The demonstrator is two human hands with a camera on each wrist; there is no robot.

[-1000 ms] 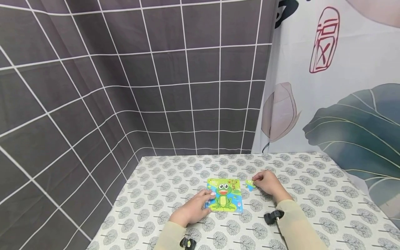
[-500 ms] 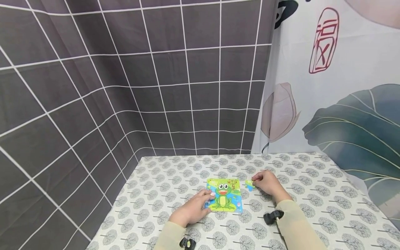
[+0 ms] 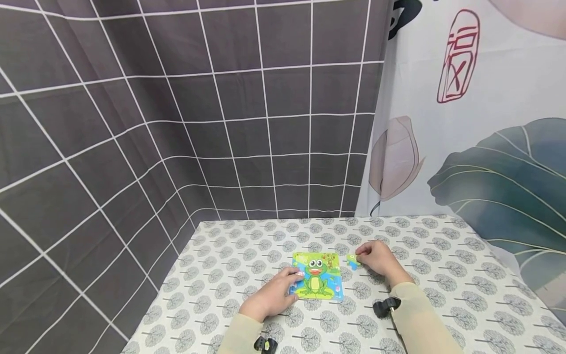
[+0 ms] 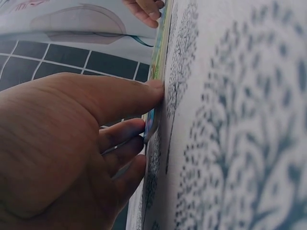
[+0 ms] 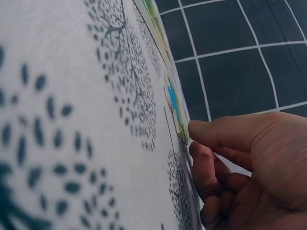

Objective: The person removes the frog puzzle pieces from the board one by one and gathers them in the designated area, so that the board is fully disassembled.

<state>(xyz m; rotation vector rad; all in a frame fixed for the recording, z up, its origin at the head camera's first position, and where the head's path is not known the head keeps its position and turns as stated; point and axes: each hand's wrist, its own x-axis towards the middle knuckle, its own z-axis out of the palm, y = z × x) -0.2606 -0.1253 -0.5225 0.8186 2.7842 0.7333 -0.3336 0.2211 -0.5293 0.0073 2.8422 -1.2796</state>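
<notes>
A square frog jigsaw puzzle lies flat on the table, a green frog with a red mouth on a blue and green ground. My left hand rests on its left side, fingers over the picture and thumb at the lower left corner. In the left wrist view that hand touches the puzzle's thin edge. Just right of the puzzle, apart from it, is a small blue and green puzzle piece. Thumb and forefinger of my right hand pinch its right end, close to the tabletop, as the right wrist view shows.
A white cloth with grey tree prints covers the table. Behind and to the left hangs a dark curtain with white grid lines. A white curtain with leaf and bud prints hangs at the right.
</notes>
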